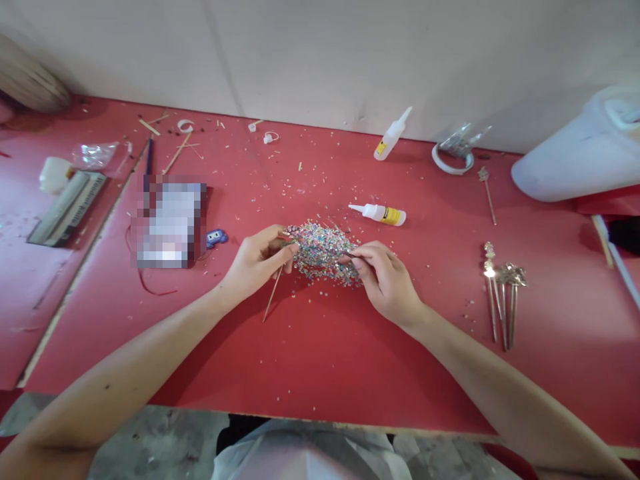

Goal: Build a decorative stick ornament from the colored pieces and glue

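My left hand [265, 257] is closed on a hairpin [271, 297]; its thin metal stem sticks out below the fingers toward me, and its decorated head is partly hidden by my fingertips. My right hand [385, 277] pinches dark, slim tweezers [349, 254], their tip pointing left into a heap of small multicoloured sequin-like chips [323, 250]. The heap lies on the red table between both hands. Just behind it a small white glue bottle [385, 214] with a yellow label lies on its side.
A second glue bottle [393, 137] stands near the wall. Several finished-looking metal hairpins [503, 293] lie at right, with a white tape ring [453, 159] and a large white container [580, 150] behind. A blurred-out phone-like object [170, 223] and a knife box [70, 207] are at left.
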Demonstrator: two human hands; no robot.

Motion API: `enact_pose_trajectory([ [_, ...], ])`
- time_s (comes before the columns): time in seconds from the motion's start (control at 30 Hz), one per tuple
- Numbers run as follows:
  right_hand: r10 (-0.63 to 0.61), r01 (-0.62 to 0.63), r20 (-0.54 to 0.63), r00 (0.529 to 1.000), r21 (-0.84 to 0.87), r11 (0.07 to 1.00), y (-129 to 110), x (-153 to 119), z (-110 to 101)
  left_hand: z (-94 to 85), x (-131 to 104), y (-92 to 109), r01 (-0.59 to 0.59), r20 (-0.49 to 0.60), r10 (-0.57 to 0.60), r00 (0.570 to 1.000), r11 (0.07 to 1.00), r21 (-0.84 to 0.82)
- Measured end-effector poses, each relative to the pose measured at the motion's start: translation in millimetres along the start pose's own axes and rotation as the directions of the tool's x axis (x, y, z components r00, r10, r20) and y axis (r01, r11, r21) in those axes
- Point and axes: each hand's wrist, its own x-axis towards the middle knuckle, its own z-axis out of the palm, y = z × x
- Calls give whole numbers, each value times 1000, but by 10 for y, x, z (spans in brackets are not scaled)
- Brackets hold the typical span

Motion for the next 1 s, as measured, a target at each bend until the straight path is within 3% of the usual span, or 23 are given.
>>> enact_pose_trajectory([
  [0.3, -66, 63, 83, 994, 41, 997, -1, 12, 8, -13, -15, -46, -58, 68, 55, 996, 997, 45],
  [0.43, -125, 112, 188, 974, 78, 991, -15, 18, 10, -25, -19, -94, -97, 124, 90, 988, 994, 48],
  [0.57, -90, 83, 95, 991, 80, 993, -13, 8, -9, -41, -25, -86, -191, 187, 179, 966, 980, 47],
  [0.67, -17, 16, 12, 1000, 87, 996, -4, 1, -27, -43, -25, -47, -340, 275, 318, 907, 940, 35],
  [0.83, -3, 2, 11, 1000, 61, 998, -6, 11, -29, -2, -18, -5, -612, 491, 489, 721, 782, 121],
  [0.9, 16, -17, 9, 1000, 39, 999, -5, 17, -24, 19, -18, -14, -656, 522, 492, 696, 731, 185],
  [1.0, 59, -59, -11, 998, 6, 998, 6, 17, -17, 41, -19, -42, -668, 532, 463, 709, 683, 296],
])
